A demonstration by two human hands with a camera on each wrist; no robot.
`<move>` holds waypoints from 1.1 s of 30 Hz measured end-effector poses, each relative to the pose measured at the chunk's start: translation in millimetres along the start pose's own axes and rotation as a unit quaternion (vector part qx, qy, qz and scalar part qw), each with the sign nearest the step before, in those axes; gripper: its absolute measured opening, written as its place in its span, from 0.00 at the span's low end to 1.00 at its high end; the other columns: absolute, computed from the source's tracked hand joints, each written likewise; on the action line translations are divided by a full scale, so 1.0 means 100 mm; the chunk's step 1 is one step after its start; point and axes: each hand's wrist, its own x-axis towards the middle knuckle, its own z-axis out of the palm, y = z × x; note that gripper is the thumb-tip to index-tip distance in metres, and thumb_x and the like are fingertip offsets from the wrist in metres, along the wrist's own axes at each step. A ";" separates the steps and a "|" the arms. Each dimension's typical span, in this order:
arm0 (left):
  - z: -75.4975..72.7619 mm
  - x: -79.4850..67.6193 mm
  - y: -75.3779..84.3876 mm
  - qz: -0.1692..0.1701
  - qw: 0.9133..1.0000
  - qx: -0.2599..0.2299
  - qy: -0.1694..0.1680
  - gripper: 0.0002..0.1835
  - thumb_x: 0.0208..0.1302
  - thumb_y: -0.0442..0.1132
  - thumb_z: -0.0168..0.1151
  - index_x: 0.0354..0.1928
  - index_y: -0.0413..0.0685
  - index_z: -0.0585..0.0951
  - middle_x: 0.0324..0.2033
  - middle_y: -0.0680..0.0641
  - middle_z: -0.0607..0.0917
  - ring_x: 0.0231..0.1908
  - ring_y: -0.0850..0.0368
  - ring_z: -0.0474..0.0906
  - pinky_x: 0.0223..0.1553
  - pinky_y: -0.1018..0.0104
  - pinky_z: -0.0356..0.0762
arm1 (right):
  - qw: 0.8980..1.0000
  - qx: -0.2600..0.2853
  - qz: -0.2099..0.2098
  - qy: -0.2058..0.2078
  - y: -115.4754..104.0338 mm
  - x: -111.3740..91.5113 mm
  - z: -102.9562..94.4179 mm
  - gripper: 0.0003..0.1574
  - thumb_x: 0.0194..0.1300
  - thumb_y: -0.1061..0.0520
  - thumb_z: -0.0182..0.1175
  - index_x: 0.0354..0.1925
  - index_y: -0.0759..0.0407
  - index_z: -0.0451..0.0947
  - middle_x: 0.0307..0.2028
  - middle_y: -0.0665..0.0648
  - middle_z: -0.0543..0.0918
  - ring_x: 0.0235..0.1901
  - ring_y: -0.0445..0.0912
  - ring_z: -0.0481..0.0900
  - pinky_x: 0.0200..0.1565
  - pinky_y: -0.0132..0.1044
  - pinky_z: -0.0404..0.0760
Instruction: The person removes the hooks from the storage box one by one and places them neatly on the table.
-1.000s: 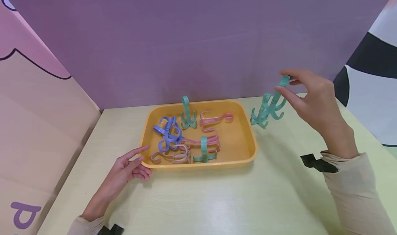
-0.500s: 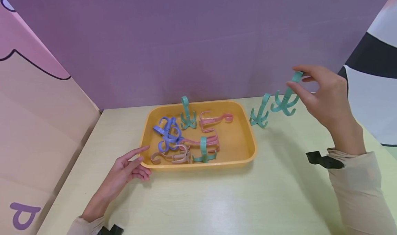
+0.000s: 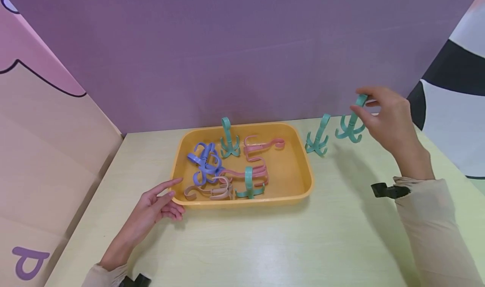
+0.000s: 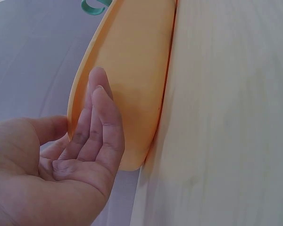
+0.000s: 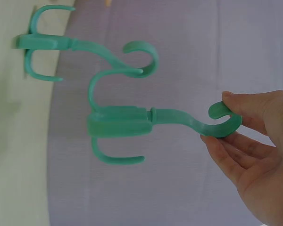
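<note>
A green claw hanger (image 3: 350, 129) with a curled top and several upturned prongs hangs above the table at the right. My right hand (image 3: 390, 120) pinches its curled top between thumb and fingers, as the right wrist view also shows. Just left of it another green claw hanger (image 3: 317, 137) stands upright on the table. My left hand (image 3: 153, 209) rests at the near left corner of the yellow tray (image 3: 280, 200). Its index finger reaches over the rim, and the thumb touches the rim. In the left wrist view the other fingers lie along the outer wall.
Inside the tray are two green hangers (image 3: 230, 146), a cluster of blue hangers (image 3: 206, 165), pink hangers (image 3: 261, 146) and a beige hanger (image 3: 212, 191). A purple backdrop (image 3: 227, 68) rises behind the pale table (image 3: 265, 245).
The right hand has carried its green hanger rightward, away from the one standing beside the tray, then slightly lower. The left hand and tray have not moved.
</note>
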 end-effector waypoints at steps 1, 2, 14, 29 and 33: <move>0.00 0.00 0.00 0.000 1.000 0.001 0.000 0.29 0.78 0.43 0.50 0.74 0.37 0.60 0.32 0.37 0.88 0.33 0.47 0.87 0.40 0.55 0.87 | 1.000 0.000 0.002 -0.004 0.02 0.00 0.02 0.23 0.63 0.63 0.69 0.56 0.64 0.79 0.49 0.63 0.82 0.42 0.34 0.77 0.43 0.09 0.63; 0.00 0.00 0.00 0.000 1.000 0.002 0.000 0.29 0.78 0.43 0.50 0.74 0.37 0.60 0.32 0.37 0.88 0.33 0.47 0.87 0.40 0.55 0.87 | 1.000 0.000 0.004 -0.009 0.04 -0.01 0.04 0.22 0.63 0.63 0.68 0.56 0.65 0.79 0.50 0.63 0.82 0.42 0.39 0.79 0.43 0.09 0.63; 0.00 0.01 0.00 0.002 1.000 0.007 0.000 0.29 0.79 0.43 0.49 0.74 0.38 0.60 0.32 0.37 0.88 0.33 0.47 0.87 0.40 0.55 0.87 | 1.000 0.011 -0.001 -0.023 0.22 -0.06 0.21 0.20 0.63 0.65 0.68 0.53 0.68 0.79 0.48 0.67 0.82 0.42 0.60 0.82 0.44 0.16 0.69; 0.00 0.01 0.00 0.001 1.000 0.009 0.003 0.29 0.79 0.43 0.49 0.74 0.38 0.60 0.32 0.37 0.88 0.32 0.47 0.87 0.40 0.54 0.87 | 0.996 0.011 0.054 -0.074 0.43 -0.13 0.28 0.20 0.66 0.63 0.66 0.55 0.68 0.78 0.49 0.68 0.80 0.44 0.66 0.83 0.45 0.37 0.76; 0.00 0.01 -0.01 0.000 1.000 0.009 0.003 0.29 0.79 0.44 0.49 0.74 0.38 0.60 0.32 0.37 0.88 0.32 0.47 0.87 0.40 0.54 0.87 | 0.994 0.016 0.066 -0.089 0.46 -0.14 0.29 0.20 0.66 0.63 0.65 0.55 0.68 0.77 0.49 0.69 0.80 0.43 0.68 0.82 0.47 0.46 0.78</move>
